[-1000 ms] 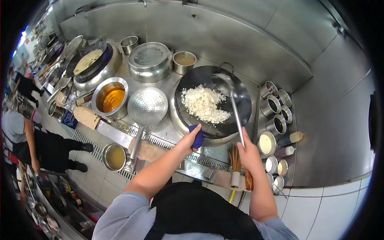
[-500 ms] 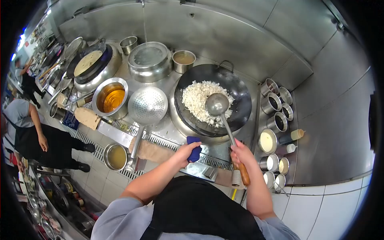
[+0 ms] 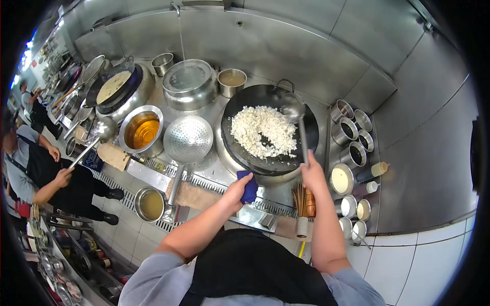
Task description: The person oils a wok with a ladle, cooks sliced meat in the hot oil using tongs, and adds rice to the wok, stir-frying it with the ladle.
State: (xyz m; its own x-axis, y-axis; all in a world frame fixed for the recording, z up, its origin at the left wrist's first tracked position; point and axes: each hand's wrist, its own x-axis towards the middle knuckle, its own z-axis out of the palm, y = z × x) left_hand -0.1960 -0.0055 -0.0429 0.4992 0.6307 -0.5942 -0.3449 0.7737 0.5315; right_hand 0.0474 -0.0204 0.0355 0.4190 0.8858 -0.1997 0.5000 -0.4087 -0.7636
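Observation:
A black wok [image 3: 310, 135] sits on the burner, with white rice [image 3: 255, 127] spread over its bottom and a dark gap in the middle of it. My right hand [image 3: 313, 176] grips the handle of a metal ladle [image 3: 292, 108], whose bowl is at the rice's right edge, toward the back of the wok. Close to the wok's near rim, my left hand [image 3: 239, 190] is closed around a folded blue cloth [image 3: 249, 187]; whether the cloth touches the rim I cannot tell. A bamboo brush [image 3: 301, 211] stands just left of my right forearm.
Left of the wok lie a perforated strainer [image 3: 188, 138], a pot of amber liquid [image 3: 159, 118] and a lidded pot [image 3: 189, 76]. Several seasoning tins [image 3: 342, 178] line the right side. At left, a co-worker [image 3: 51, 163] holds another ladle [image 3: 105, 129].
My right hand has moved up and forward, and its ladle has gone from over the rice to the back right. The co-worker now reaches a ladle toward the stove.

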